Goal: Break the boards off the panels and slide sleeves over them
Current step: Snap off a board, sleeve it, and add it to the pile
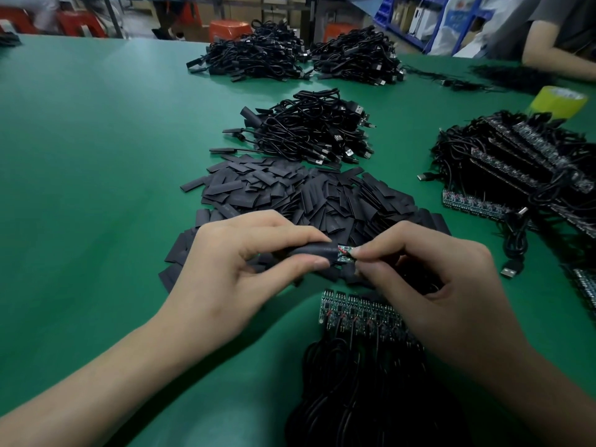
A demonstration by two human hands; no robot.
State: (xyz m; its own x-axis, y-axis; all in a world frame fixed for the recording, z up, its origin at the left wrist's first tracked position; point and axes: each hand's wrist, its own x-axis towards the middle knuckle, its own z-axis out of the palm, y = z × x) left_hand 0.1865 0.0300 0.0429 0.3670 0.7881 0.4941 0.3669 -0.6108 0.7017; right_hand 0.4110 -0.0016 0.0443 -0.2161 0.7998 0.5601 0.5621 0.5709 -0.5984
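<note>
My left hand [232, 269] pinches a black sleeve [309, 250] between thumb and fingers. Part of a small green board [344, 253] with red wires sticks out of the sleeve's right end. My right hand [435, 279] pinches that exposed end of the board. Both hands hover over a heap of loose black sleeves [309, 198]. Just below my hands lies a panel of joined boards [358, 312] with black cables [364, 388] trailing toward me.
A pile of sleeved cables with USB plugs [309, 130] lies beyond the sleeves, and two more cable piles [300, 56] sit farther back. A stack of panels with cables [522, 162] fills the right side, behind it a yellow tape roll [558, 101]. Another person's arm [554, 56] rests at top right.
</note>
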